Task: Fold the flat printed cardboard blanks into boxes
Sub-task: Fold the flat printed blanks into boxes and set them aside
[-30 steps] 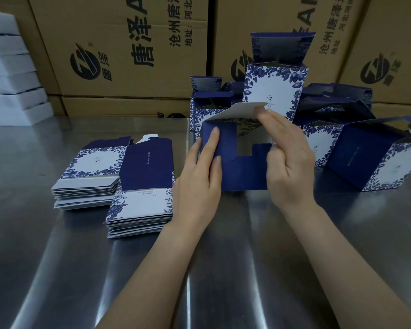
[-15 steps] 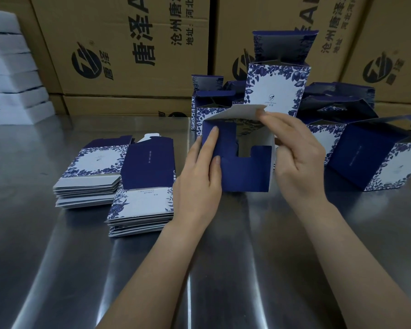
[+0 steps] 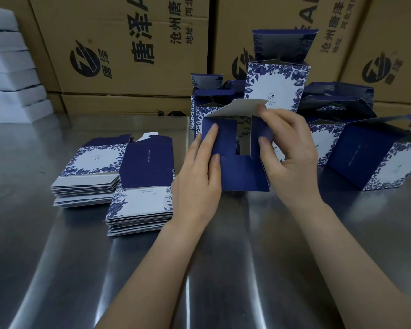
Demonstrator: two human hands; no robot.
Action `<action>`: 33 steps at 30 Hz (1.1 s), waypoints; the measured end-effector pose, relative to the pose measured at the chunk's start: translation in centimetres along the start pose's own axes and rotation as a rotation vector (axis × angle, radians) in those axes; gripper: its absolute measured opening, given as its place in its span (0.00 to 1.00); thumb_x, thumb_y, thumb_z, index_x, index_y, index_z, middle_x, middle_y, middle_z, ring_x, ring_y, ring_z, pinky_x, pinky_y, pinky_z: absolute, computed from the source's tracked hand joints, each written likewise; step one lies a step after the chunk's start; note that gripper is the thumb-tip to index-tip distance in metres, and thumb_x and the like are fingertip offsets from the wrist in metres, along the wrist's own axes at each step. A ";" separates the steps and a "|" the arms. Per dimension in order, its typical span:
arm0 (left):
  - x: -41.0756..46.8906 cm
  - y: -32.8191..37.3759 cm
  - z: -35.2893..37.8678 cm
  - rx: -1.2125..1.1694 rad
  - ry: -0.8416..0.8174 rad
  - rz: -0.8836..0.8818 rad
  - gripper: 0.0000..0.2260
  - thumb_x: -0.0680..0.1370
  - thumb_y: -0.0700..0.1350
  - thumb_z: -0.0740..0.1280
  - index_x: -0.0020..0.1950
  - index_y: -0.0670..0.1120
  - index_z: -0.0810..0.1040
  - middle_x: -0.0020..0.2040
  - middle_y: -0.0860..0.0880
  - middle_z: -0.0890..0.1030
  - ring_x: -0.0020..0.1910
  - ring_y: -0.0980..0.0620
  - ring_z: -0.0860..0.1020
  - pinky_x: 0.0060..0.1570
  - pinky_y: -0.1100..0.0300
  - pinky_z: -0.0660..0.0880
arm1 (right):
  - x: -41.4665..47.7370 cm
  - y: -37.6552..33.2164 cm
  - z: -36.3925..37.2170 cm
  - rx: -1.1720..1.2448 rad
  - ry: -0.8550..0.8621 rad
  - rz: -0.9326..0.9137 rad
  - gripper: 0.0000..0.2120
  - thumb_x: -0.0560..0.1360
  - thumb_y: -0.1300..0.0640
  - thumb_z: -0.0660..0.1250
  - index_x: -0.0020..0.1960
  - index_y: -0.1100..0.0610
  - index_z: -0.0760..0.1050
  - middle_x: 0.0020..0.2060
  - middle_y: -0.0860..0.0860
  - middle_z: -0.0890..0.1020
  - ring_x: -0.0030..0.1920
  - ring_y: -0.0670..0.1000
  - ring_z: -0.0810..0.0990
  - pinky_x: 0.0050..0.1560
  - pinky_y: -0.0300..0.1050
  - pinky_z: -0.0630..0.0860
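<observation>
Box (image 3: 243, 172) in progress is mid-scene, btwn my two hands, lower edge at the steel table (image 3: 57, 269); can't tell if it rests there or hangs just above. Its open end faces me, flaps half closed. Left hand (image 3: 199, 176) lies flat, fingers straight, pressing the left navy flap (image 3: 226, 138) inward. Right hand (image 3: 292, 157) is curled round the box's right side, thumb on the right flap (image 3: 259, 124), forefinger on the white tuck flap (image 3: 237, 110) up top. Step in hand, I reckon, is locking this end. To do it well, I'd keep both side flaps flush, bring the white flap down over them w/o creasing, and keep the walls square. Flat blanks (image 3: 140, 205) are stacked left & near, finished boxes (image 3: 278, 89) far & right
</observation>
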State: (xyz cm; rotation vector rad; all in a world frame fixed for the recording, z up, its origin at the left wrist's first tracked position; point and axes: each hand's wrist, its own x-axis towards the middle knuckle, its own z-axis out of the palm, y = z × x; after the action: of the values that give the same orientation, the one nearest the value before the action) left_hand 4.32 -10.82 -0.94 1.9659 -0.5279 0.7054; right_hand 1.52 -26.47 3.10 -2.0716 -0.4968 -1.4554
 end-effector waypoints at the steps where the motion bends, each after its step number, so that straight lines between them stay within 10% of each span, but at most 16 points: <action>1: 0.0 0.0 0.0 0.000 0.002 0.001 0.23 0.84 0.47 0.57 0.76 0.63 0.58 0.76 0.54 0.67 0.66 0.56 0.71 0.52 0.61 0.70 | 0.0 0.0 0.1 -0.005 -0.001 0.000 0.21 0.74 0.73 0.65 0.67 0.62 0.73 0.58 0.59 0.75 0.60 0.53 0.74 0.62 0.49 0.73; 13: 0.0 0.1 0.2 -0.069 0.071 0.006 0.26 0.80 0.51 0.57 0.77 0.65 0.55 0.74 0.60 0.67 0.69 0.59 0.69 0.53 0.72 0.66 | -0.7 -0.1 1.0 0.437 0.103 0.450 0.26 0.71 0.69 0.71 0.61 0.50 0.66 0.63 0.51 0.71 0.67 0.47 0.71 0.66 0.42 0.71; 18: 0.0 0.2 0.1 -0.192 0.108 -0.081 0.29 0.79 0.53 0.61 0.76 0.67 0.51 0.72 0.58 0.71 0.67 0.58 0.74 0.60 0.49 0.76 | -1.0 0.0 1.4 0.585 0.127 0.530 0.27 0.73 0.72 0.68 0.66 0.55 0.65 0.66 0.53 0.74 0.69 0.46 0.71 0.71 0.46 0.68; 24: 0.0 0.2 0.3 -0.252 0.139 -0.144 0.28 0.78 0.53 0.62 0.78 0.53 0.62 0.69 0.57 0.75 0.65 0.59 0.74 0.63 0.52 0.75 | -0.9 -0.1 1.7 0.691 0.152 0.575 0.27 0.75 0.71 0.67 0.68 0.51 0.66 0.67 0.47 0.75 0.69 0.39 0.70 0.60 0.30 0.69; 33: 0.1 0.4 0.1 -0.272 0.157 -0.161 0.25 0.78 0.50 0.63 0.75 0.54 0.68 0.51 0.49 0.84 0.44 0.50 0.76 0.46 0.66 0.71 | -1.2 -0.1 2.1 0.679 0.181 0.565 0.27 0.74 0.74 0.66 0.66 0.52 0.69 0.65 0.46 0.75 0.66 0.37 0.72 0.62 0.31 0.69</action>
State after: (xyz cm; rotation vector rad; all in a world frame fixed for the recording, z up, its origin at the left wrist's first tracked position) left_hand 4.11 -11.11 -0.65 1.6633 -0.3455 0.6439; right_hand 2.59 -25.07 1.43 -1.3684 -0.2468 -0.9454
